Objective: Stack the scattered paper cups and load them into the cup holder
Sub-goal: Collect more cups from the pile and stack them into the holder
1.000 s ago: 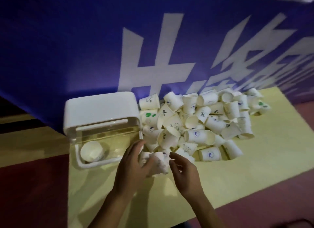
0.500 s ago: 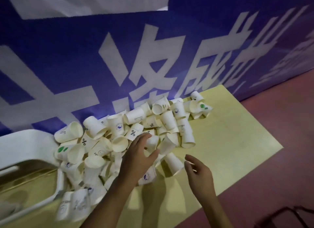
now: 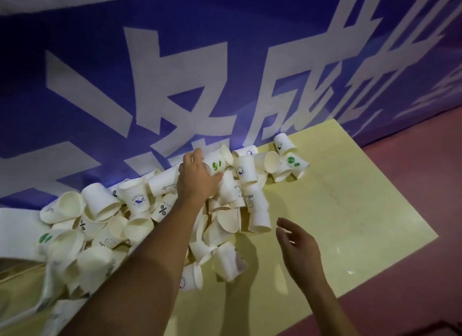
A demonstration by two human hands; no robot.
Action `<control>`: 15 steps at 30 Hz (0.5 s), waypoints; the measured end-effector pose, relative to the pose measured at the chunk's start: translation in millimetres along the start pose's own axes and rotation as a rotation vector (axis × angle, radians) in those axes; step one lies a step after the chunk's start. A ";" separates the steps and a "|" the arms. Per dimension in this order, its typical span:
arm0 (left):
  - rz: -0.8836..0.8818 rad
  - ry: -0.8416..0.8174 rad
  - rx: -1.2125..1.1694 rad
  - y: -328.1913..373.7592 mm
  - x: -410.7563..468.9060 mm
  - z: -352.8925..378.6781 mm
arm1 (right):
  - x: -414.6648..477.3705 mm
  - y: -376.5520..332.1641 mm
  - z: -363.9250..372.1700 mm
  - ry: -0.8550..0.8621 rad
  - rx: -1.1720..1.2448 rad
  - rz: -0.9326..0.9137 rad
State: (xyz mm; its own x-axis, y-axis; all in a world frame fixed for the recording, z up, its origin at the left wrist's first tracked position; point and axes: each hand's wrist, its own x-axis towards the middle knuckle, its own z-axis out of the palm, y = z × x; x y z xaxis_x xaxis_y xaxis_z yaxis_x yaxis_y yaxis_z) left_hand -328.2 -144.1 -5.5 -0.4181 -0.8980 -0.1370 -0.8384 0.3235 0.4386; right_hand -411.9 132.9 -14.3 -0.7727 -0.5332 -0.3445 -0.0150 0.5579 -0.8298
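Paper cup with green marks (image 3: 218, 162) lies sideways, mouth rightward, base gripped by left hand (image 3: 197, 183); right hand (image 3: 297, 245), fingers loosely spread, hovers well apart.

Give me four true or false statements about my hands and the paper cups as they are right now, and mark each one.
1. The left hand grips a cup with green marks at the far side of the pile. True.
2. The right hand holds a stack of cups. False: it is open and holds nothing, over the yellow table top.
3. The pile of cups lies in front of a blue banner with white characters. True.
4. Every cup stands upright in a neat row. False: most lie tipped and jumbled on one another.
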 end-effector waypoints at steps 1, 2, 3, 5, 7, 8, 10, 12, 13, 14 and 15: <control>-0.005 -0.018 0.021 -2.1 7.0 3.8 | 4.0 -0.7 1.0 -0.007 -0.008 -0.003; -0.010 -0.032 0.041 -3.6 12.8 7.9 | 9.0 -1.4 1.8 -0.012 -0.017 -0.005; -0.017 -0.041 0.059 -4.9 17.7 11.7 | 14.3 -3.1 2.5 -0.016 -0.023 -0.006; -0.032 -0.044 0.077 -3.9 22.6 14.3 | 25.8 -9.2 5.2 -0.025 -0.035 -0.011; -0.041 -0.050 0.056 -2.1 23.9 12.0 | 39.3 -18.3 8.7 -0.047 -0.056 -0.035; -0.053 -0.054 0.028 -2.5 23.3 9.6 | 47.5 -23.6 11.2 -0.061 -0.071 -0.054; -0.087 -0.038 -0.070 -3.4 17.5 1.9 | 66.3 -37.1 17.0 -0.077 -0.094 -0.077; -0.149 -0.002 -0.255 -3.7 5.6 -8.8 | 89.7 -50.7 24.8 -0.071 -0.130 -0.089; -0.185 0.016 -0.379 -2.8 -2.7 -15.6 | 102.6 -57.0 29.7 -0.071 -0.160 -0.101; -0.224 0.029 -0.503 -3.0 -12.0 -21.4 | 115.0 -63.1 35.2 -0.077 -0.197 -0.115; -0.271 0.025 -0.630 -3.0 -21.6 -26.7 | 126.6 -69.5 40.7 -0.090 -0.235 -0.123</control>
State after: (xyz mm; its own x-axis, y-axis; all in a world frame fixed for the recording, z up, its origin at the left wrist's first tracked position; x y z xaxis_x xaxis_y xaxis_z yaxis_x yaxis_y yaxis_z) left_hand -307.2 -133.6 19.9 -0.2079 -0.9317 -0.2979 -0.5462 -0.1421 0.8255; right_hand -482.9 0.8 -18.1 -0.6969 -0.6544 -0.2935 -0.2600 0.6119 -0.7470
